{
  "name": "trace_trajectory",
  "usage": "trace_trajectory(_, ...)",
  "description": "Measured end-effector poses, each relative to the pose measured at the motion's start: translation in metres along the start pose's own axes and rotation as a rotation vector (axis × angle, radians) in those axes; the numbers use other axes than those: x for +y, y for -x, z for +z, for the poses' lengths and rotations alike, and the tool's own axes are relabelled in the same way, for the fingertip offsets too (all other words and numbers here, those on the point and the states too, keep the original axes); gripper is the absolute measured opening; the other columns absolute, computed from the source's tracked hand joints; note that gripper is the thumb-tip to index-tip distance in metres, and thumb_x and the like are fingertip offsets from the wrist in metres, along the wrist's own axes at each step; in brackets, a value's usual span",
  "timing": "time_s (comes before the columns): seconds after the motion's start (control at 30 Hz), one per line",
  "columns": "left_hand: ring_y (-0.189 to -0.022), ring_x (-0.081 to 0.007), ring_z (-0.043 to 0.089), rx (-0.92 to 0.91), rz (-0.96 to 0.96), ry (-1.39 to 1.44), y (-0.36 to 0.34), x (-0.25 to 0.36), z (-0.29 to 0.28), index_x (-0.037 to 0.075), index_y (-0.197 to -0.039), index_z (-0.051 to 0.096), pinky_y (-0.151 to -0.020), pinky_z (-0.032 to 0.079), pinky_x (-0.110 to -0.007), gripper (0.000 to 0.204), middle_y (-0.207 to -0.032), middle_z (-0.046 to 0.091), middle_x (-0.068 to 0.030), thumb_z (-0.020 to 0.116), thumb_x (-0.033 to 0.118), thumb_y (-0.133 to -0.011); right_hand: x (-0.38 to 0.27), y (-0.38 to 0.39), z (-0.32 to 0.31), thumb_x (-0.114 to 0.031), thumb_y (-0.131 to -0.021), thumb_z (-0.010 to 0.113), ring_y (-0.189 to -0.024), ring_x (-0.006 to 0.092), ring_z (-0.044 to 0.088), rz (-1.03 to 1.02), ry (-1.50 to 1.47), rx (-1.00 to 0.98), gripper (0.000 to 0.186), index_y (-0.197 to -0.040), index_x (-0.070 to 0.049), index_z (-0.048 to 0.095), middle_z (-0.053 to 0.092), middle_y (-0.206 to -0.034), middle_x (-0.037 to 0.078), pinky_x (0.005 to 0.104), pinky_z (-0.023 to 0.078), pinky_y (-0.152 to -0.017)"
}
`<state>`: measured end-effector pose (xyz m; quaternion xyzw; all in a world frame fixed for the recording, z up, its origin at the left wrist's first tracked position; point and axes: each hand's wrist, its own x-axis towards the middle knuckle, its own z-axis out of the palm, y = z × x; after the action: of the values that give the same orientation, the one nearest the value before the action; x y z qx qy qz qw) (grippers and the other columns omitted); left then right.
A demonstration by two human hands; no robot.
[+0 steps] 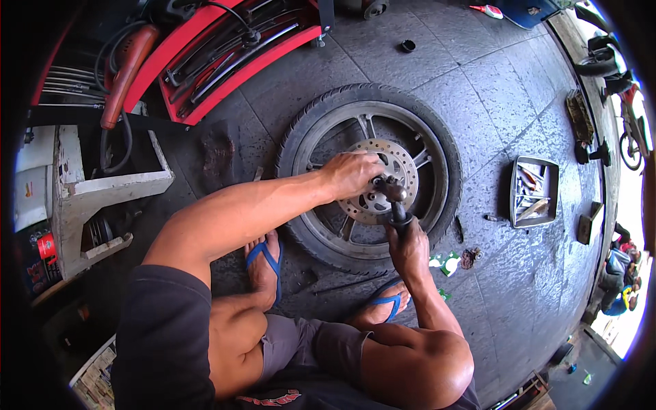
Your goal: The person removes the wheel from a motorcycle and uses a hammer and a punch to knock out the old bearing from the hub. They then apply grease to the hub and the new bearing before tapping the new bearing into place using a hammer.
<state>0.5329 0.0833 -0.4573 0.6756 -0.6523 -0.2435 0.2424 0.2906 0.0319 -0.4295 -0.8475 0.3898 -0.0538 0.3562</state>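
Note:
A motorcycle wheel point(445, 137) lies flat on the floor in front of me, its drilled brake disc point(403, 154) facing up. My right hand point(410, 249) is wrapped round the dark handle of a hammer point(395, 193). The hammer's rounded metal head is over the hub, close to my left fingers. My left hand point(352, 174) reaches across the disc with its fingers closed at the hub. Whatever those fingers grip is mostly hidden; a small dark piece shows beside the hammer head.
A red tool cart point(239, 75) with long tools stands at upper left, above a worn white wooden stand point(123, 183). To the right sits a metal tray point(535, 222) of small tools. A black ring-like part point(408, 46) lies beyond the wheel. My sandalled feet point(263, 266) flank its near edge.

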Motion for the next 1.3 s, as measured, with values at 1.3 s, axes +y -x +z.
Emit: trace_trajectory(1.3, -0.084, -0.0344, 0.068, 0.359, -0.472, 0.229, 0.186, -0.020, -0.018, 0.001, -0.090, 0.069, -0.075, 0.053, -0.041, 0.016, -0.088, 0.069, -0.0157, 0.071, 0.016, -0.088, -0.036, -0.017, -0.014, -0.024, -0.091, 0.072, -0.079, 0.0532, 0.064, -0.085, -0.035, -0.028, 0.035, -0.097, 0.004, 0.052, 0.066, -0.079, 0.032, 0.0564, 0.049, -0.068)
